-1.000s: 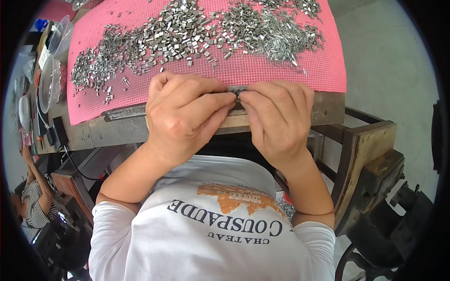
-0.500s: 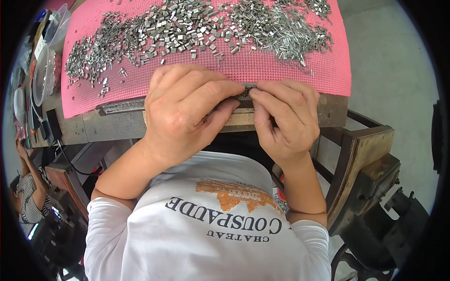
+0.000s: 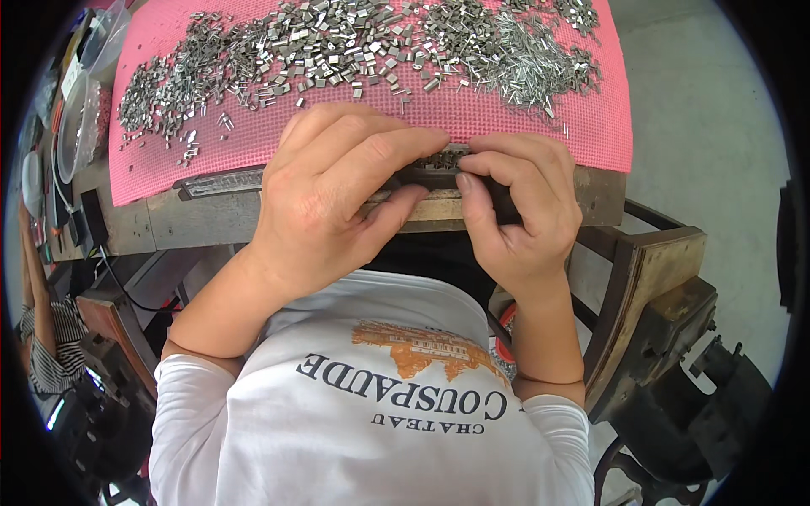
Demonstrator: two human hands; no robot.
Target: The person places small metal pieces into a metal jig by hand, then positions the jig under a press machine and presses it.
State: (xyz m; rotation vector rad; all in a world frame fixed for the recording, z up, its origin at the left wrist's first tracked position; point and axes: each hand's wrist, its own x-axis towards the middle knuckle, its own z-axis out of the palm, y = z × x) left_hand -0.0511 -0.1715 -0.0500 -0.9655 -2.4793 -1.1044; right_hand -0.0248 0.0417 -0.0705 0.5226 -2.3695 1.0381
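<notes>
The long dark metal bar runs left-right beneath the left hand, thumb and forefinger parted, its bared stretch just left of the nearer right hand, whose pinch I cannot tell

Right grip: open lane over pink mat at one to two o'clock; metal pieces obstruct twelve. Left grip: metal bar lies along tabletop edge at nine, plastic tub farther out.
</notes>
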